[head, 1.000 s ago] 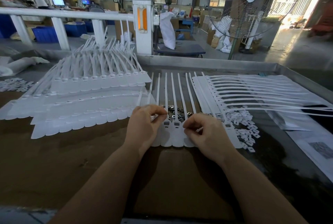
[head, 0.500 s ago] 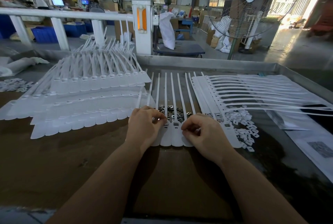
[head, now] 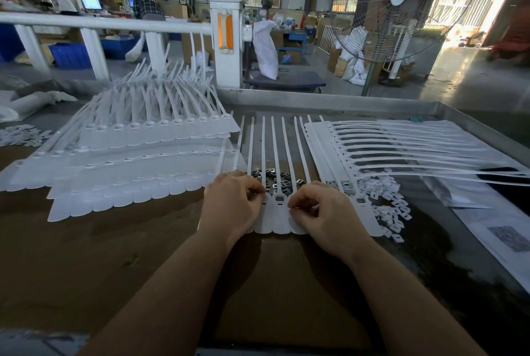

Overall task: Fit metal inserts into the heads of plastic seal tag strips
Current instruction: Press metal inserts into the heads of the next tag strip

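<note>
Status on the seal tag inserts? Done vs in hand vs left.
Done, apparently: the fanned stack of strips set aside on the left, though fitted inserts can't be confirmed. In hand: the left hand and right hand work with curled fingers at the heads of the centre strip row; one head socket looks empty. Left: the metal inserts pile and the strips on the right.

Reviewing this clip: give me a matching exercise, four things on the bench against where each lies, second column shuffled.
Things:
1. metal inserts
2. stacked seal tag sheets
3. small white plastic pieces
4. seal tag strip

Places:
A. far left of the hands
B. between the two hands
C. right of the right hand
D. just beyond the hands, under the straps

Pairs: 1-D, 2-A, 3-C, 4-B
</note>
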Motion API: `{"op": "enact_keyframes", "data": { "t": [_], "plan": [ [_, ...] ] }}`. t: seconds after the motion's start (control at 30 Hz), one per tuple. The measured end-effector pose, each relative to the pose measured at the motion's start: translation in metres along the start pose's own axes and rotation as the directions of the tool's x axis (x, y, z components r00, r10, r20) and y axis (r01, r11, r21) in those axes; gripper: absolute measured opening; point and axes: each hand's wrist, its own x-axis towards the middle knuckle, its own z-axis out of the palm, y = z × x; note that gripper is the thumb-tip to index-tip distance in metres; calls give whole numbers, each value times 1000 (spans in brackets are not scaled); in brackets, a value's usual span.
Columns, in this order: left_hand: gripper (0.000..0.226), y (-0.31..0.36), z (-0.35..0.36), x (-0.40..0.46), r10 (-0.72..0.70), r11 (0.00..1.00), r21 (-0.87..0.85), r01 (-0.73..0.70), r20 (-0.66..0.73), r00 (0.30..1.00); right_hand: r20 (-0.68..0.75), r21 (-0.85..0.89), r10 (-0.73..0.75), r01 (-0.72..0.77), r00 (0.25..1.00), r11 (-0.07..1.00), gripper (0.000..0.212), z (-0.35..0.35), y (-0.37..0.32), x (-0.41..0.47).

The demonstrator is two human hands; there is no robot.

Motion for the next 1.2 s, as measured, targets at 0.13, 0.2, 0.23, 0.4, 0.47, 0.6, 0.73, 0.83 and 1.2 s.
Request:
{"op": "enact_keyframes", "data": {
  "t": [0.13,0.2,0.23,0.4,0.47,0.6,0.73,0.83,1.2],
  "plan": [
    [16,0,0,-3,42,998,57,-42,-4,999,-1,4,2,-2,1000,1000,9,1,0,0],
    [17,1,0,-4,62,995,83,-62,1,998,2,3,5,-5,1000,1000,9,1,0,0],
    [18,1,0,-5,77,992,104,-77,6,997,3,3,4,-4,1000,1000,9,1,0,-1],
    [22,3,-1,-6,141,964,222,-146,37,989,1,11,6,-6,1000,1000,9,0,0,-1],
    [23,3,-2,-6,146,954,259,-153,47,988,1,8,6,-6,1000,1000,9,0,0,-1],
    [26,5,-4,-8,152,932,319,-172,90,984,7,-2,5,-5,1000,1000,9,-1,1,-1],
    [30,9,-5,-10,133,902,396,-174,130,983,0,6,10,-10,1000,1000,8,-1,0,-1],
    [30,12,-5,-12,104,880,448,-159,144,984,1,16,12,-12,1000,1000,8,-2,-1,-1],
    [31,16,-2,-13,111,869,468,-160,131,985,5,8,11,-11,1000,1000,6,-3,-1,-1]
  ]
}}
